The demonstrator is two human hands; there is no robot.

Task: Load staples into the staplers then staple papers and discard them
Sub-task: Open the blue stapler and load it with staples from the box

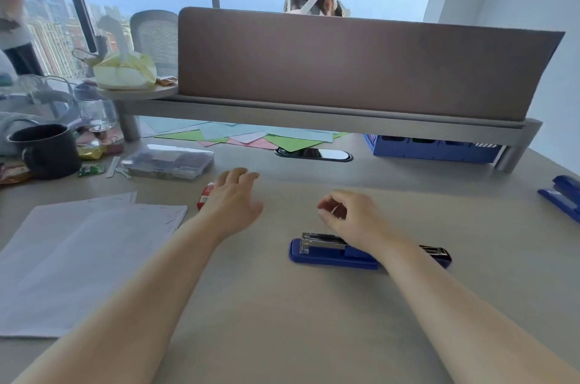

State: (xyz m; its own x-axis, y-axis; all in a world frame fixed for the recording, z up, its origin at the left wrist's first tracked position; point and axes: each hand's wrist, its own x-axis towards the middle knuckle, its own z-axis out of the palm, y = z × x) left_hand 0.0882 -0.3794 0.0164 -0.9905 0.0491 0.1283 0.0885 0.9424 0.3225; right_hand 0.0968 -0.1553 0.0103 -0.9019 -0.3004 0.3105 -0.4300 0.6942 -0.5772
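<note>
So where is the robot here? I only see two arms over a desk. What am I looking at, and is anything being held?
There is no robot. One camera worn on a person's head looks down at their own hands. The left hand is open, stretched forward beside a small red box. The right hand has curled fingers above a blue stapler that lies opened on the desk; whether it pinches anything is not clear. A second blue stapler lies at the far right, white papers at the left, and coloured sheets at the back.
</note>
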